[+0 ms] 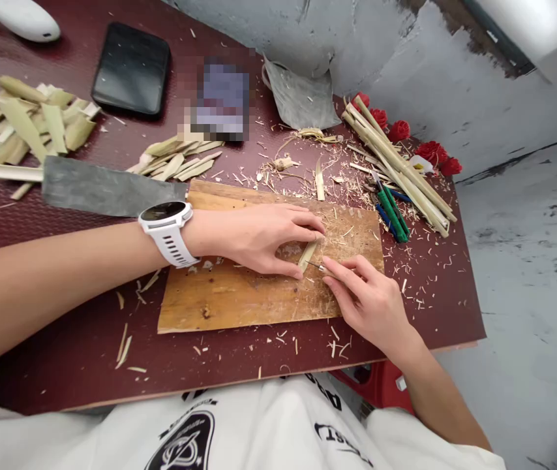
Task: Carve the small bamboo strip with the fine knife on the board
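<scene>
My left hand (259,238), with a white watch (168,230) on the wrist, presses a small pale leaf strip (307,255) flat on a wooden board (229,297), thumb and fingers pinched on either side of it. My right hand (366,297) is closed around a thin metal-tipped tool (316,266). The tool's point touches the strip's lower end. Most of the tool is hidden inside the fingers.
A dark red table (63,352) carries cut leaf pieces (29,127) at the left and more strips (178,160) in the middle. A grey blade (107,189), a black case (132,68), green and blue pens (392,212), long stalks (396,166) and red flowers (432,151) lie around. Shavings cover the board.
</scene>
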